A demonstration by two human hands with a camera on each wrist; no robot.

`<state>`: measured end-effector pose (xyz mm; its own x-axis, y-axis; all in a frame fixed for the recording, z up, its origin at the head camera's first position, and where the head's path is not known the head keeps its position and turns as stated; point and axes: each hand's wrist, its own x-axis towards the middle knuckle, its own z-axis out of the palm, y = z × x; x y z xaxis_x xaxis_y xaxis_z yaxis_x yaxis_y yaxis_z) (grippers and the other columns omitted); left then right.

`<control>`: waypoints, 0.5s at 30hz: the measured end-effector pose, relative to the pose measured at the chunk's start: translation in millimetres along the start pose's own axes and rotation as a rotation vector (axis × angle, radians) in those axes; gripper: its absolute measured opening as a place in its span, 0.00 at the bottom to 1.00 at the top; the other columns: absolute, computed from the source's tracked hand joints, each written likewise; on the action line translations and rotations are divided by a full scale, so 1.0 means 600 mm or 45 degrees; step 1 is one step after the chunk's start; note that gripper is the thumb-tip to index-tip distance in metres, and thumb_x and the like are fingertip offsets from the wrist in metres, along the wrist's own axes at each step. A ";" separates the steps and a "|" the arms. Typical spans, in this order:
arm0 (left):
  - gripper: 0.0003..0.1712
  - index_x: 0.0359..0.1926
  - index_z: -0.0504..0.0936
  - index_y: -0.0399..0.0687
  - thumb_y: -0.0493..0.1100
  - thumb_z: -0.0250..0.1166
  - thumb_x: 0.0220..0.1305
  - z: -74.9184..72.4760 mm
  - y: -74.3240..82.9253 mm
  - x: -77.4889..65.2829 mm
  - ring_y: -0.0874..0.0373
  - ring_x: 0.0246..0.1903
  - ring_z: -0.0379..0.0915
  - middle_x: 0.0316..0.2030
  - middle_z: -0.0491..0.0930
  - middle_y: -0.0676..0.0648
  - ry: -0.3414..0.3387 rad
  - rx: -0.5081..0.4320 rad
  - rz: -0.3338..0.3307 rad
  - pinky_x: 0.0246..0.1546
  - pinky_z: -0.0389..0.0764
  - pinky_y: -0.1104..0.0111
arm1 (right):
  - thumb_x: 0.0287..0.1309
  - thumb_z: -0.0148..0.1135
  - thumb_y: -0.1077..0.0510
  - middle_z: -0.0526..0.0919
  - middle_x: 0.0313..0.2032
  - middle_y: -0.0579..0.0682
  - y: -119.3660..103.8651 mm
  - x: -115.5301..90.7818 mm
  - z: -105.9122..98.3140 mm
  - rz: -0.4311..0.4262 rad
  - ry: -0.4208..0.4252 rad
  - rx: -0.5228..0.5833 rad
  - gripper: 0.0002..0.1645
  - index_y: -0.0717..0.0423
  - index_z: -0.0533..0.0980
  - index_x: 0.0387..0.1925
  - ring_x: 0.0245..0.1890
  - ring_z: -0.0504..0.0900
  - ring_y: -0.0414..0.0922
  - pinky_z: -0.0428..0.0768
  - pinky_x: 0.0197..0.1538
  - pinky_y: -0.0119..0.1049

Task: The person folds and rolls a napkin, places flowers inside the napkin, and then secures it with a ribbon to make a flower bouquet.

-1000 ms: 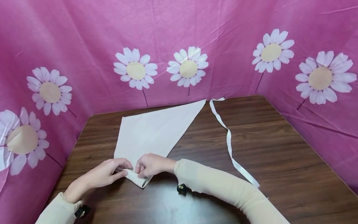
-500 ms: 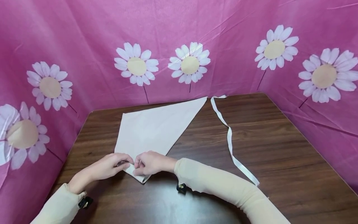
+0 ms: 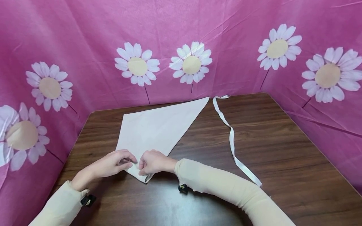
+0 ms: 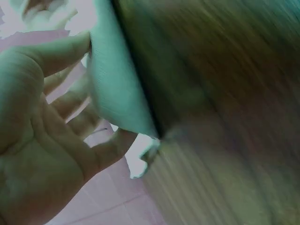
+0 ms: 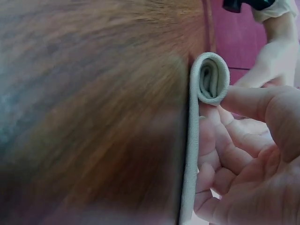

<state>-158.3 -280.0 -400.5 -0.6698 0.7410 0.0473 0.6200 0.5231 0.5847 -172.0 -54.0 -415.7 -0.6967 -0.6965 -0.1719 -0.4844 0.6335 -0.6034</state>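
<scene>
A cream cloth point(image 3: 152, 128) lies flat and four-sided on the table, its near end turned into a small roll. My left hand point(image 3: 116, 163) holds the left part of that roll, thumb on the near side. In the left wrist view, the thumb and fingers of my left hand point(image 4: 47, 122) curve about the rolled cloth point(image 4: 115, 79). My right hand point(image 3: 155, 162) grips the roll's right part with bent fingers. The right wrist view shows the cloth's spiral end point(image 5: 210, 77) with the thumb of my right hand point(image 5: 248, 154) against it and the fingers behind.
A long white ribbon point(image 3: 232, 141) lies wavy on the right of the brown wooden table point(image 3: 282, 150). Behind the table and along its sides hangs a pink curtain point(image 3: 232, 56) printed with daisies. Both cream sleeves point(image 3: 217, 179) carry black wrist cameras point(image 3: 183, 188).
Both hands have shifted slightly away from the near table edge along with the roll, and the flat part of the cloth is a little shorter. The head view has also tilted slightly.
</scene>
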 end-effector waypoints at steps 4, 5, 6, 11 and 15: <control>0.17 0.48 0.84 0.45 0.27 0.69 0.59 -0.005 0.011 0.002 0.58 0.44 0.78 0.44 0.84 0.52 0.020 0.090 0.080 0.43 0.80 0.63 | 0.53 0.78 0.52 0.83 0.21 0.32 0.008 0.000 -0.002 -0.018 0.000 0.054 0.04 0.46 0.89 0.30 0.26 0.76 0.28 0.72 0.37 0.22; 0.19 0.49 0.84 0.45 0.27 0.70 0.57 -0.007 0.013 0.003 0.58 0.45 0.78 0.44 0.84 0.52 0.002 0.088 0.072 0.44 0.80 0.63 | 0.53 0.78 0.53 0.83 0.22 0.31 0.010 0.000 -0.003 -0.020 0.003 0.066 0.04 0.46 0.89 0.30 0.26 0.75 0.28 0.72 0.37 0.21; 0.21 0.49 0.85 0.46 0.27 0.72 0.55 -0.009 0.015 0.004 0.58 0.45 0.77 0.45 0.84 0.53 -0.022 0.084 0.057 0.44 0.80 0.63 | 0.53 0.78 0.53 0.83 0.21 0.30 0.012 0.000 -0.004 -0.020 0.006 0.074 0.03 0.46 0.89 0.30 0.26 0.75 0.28 0.72 0.36 0.21; 0.23 0.48 0.85 0.48 0.32 0.78 0.50 -0.010 0.013 0.009 0.60 0.44 0.76 0.44 0.84 0.56 -0.120 0.059 -0.079 0.44 0.77 0.64 | 0.53 0.78 0.53 0.83 0.21 0.28 0.017 0.002 -0.004 -0.016 0.021 0.110 0.02 0.45 0.90 0.29 0.26 0.73 0.27 0.71 0.36 0.20; 0.19 0.45 0.86 0.49 0.33 0.78 0.52 -0.007 0.004 0.009 0.62 0.42 0.75 0.42 0.84 0.57 -0.138 -0.005 -0.132 0.42 0.80 0.67 | 0.52 0.78 0.54 0.83 0.19 0.30 0.019 0.002 0.000 -0.042 0.040 0.132 0.02 0.46 0.90 0.28 0.23 0.74 0.26 0.71 0.34 0.20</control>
<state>-162.4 -276.4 -395.6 -0.6820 0.7243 -0.1011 0.5479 0.5976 0.5854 -178.1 -47.6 -422.8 -0.6982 -0.7045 -0.1268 -0.4512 0.5707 -0.6861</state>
